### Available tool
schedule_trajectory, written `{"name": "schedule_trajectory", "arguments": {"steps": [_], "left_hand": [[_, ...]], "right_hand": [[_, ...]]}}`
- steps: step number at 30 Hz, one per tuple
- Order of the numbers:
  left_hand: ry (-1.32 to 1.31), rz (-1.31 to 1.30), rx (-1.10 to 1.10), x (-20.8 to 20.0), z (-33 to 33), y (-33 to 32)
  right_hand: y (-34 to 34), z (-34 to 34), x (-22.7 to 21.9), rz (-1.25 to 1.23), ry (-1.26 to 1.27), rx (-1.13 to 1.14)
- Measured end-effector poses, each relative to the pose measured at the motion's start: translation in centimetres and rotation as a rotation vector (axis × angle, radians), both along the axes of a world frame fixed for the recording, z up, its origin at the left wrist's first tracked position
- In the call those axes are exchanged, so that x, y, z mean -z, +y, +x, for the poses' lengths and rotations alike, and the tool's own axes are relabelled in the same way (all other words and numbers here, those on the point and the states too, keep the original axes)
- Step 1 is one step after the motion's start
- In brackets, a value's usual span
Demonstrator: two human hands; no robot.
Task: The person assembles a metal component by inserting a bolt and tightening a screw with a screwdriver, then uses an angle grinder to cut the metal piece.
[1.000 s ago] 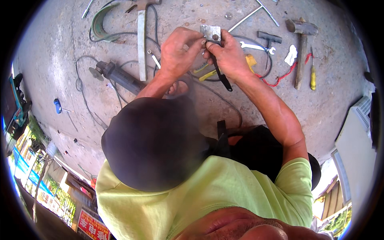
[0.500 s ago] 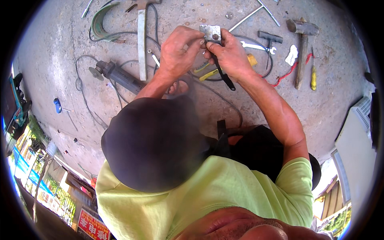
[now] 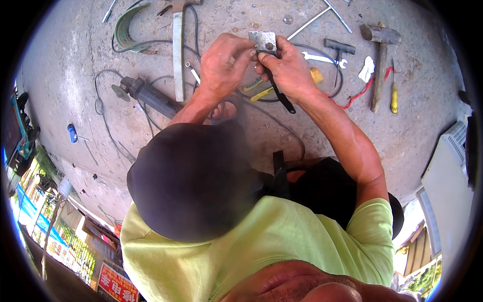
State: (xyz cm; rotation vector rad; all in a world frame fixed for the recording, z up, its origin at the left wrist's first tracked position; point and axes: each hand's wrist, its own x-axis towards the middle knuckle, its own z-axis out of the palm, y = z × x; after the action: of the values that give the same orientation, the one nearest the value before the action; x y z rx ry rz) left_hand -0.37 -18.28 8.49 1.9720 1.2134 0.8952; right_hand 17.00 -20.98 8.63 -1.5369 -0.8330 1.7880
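A small silvery metal plate with a round dark hole point(image 3: 263, 39) is held up above the concrete floor. My right hand point(image 3: 291, 70) is closed around the plate's right edge. From under its thumb a long black handle-like bar point(image 3: 283, 94) slants down toward me; the join between bar and plate is hidden. My left hand point(image 3: 225, 64) is closed, thumb and fingertips pinched together at the plate's lower left corner. Whatever lies in that pinch is too small to make out. Yellow-handled pliers point(image 3: 261, 94) lie on the floor below my right hand.
An angle grinder point(image 3: 153, 97) with a trailing cord lies left, beside a long flat metal bar point(image 3: 179, 55). To the right are a wrench point(image 3: 322, 59), a black-headed hammer point(image 3: 339, 47), a wooden-handled mallet point(image 3: 381, 65), and a yellow screwdriver point(image 3: 394, 100). A curved green strip point(image 3: 122, 32) lies far left.
The metal plate and the black bar have shifted very slightly left with my right hand. My left hand keeps its pinch at the plate's corner.
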Motion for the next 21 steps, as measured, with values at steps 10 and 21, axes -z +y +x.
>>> {"name": "schedule_trajectory", "arguments": {"steps": [10,21], "left_hand": [[-0.061,-0.043,0.069,0.37,-0.42,0.48],[-0.085,-0.087,-0.027,0.56,-0.21,-0.08]], "right_hand": [[0.12,0.32,0.13,-0.028,0.075,0.019],[0.24,0.02,-0.25,-0.007,0.001,-0.049]]}}
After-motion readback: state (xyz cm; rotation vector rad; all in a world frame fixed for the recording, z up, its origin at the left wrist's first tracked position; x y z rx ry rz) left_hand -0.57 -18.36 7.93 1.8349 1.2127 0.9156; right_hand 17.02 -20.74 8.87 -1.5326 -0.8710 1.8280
